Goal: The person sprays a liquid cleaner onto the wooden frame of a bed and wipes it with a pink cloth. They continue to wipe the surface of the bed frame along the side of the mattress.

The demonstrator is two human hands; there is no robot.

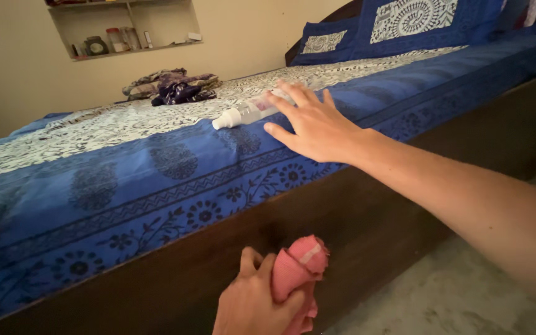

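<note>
On the blue patterned bedsheet (pixel 125 186), the right hand (pixel 314 124) is lying spread, touching a white plastic spray bottle (pixel 246 113); the left hand (pixel 259 304) is clutching a pink cloth (pixel 299 267).

Both hands, left hand (pixel 252 304) and right hand (pixel 317 127), bare, no sleeves.

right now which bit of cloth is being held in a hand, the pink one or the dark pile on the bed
The pink cloth, bunched in the left hand by the bed frame. The dark crumpled clothes lie untouched on the bedsheet.
</note>
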